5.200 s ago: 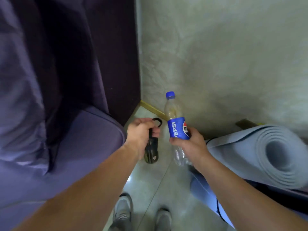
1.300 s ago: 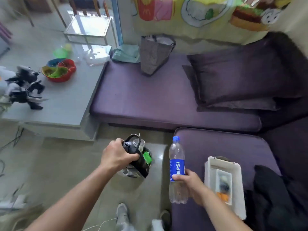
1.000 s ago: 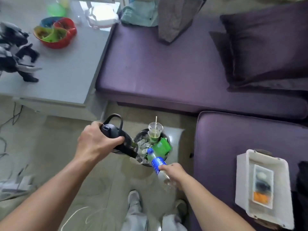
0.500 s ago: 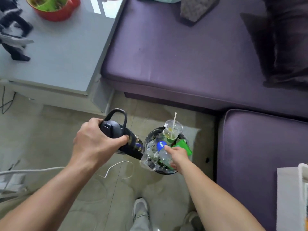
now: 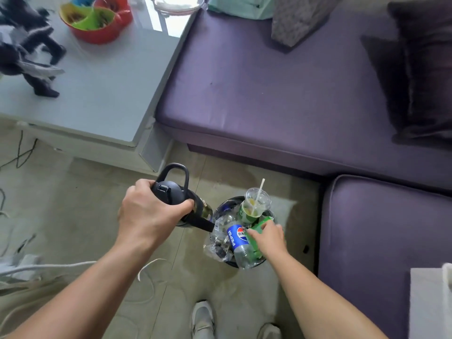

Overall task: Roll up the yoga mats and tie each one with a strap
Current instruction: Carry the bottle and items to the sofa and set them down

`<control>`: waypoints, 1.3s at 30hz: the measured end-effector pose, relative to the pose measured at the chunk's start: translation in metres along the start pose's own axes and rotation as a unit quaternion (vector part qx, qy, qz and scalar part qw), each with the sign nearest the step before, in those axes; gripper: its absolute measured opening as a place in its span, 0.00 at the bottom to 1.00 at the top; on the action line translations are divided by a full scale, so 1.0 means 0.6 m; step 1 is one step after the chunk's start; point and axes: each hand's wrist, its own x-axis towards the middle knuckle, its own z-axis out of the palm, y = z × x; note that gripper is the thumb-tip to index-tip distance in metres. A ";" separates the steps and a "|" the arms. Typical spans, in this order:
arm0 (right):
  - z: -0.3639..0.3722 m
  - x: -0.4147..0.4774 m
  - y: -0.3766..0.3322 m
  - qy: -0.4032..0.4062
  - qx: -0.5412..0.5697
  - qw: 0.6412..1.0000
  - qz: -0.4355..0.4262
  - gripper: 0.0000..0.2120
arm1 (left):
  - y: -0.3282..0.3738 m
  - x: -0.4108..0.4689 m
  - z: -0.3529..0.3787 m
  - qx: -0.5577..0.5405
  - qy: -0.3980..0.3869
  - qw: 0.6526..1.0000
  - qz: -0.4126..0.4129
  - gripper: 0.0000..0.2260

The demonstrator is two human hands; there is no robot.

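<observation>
Item: clear plastic bottle with a blue label (image 5: 236, 238), lying tilted on top of the rubbish in a round dark bin lined with clear film (image 5: 221, 207). We read "PEPSI" on the label, inverted from our side. Its cap end is buried and hidden.

Item: right hand (image 5: 267, 237), over the bin, fingers nearly straight and gripping nothing. They rest on a green wrapper (image 5: 263, 220) just right of the bottle; any print on the wrapper is illegible.

Item: left hand (image 5: 151, 216), clamped round a black flask with a loop-handled lid (image 5: 175, 192), held left of the bin. Its lower body is partly covered by the hand.

Item: clear lidded cup with a white straw (image 5: 254, 204), at the bin's far side.

Cut off by the frame: a red sectioned bowl (image 5: 97, 19) and a blurred black-and-white figure (image 5: 29, 52) on the pale grey counter (image 5: 102, 94); a white box (image 5: 430, 302), near right, on the purple sofa (image 5: 269, 94).

Yoga mats and straps: out of view.
</observation>
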 end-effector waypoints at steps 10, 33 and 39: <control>-0.228 -0.100 -0.005 -0.038 -0.031 0.994 -0.095 0.12 | 0.120 -0.052 -0.109 -0.037 0.048 0.995 -0.075 0.31; -0.548 -0.348 -0.259 -0.029 0.154 0.937 -0.313 0.40 | 0.434 -0.106 -0.284 -0.053 -0.012 0.990 0.128 0.32; -0.558 -0.353 -0.293 -0.035 0.140 0.929 -0.341 0.39 | 0.449 -0.053 -0.343 -0.047 -0.036 0.983 0.172 0.30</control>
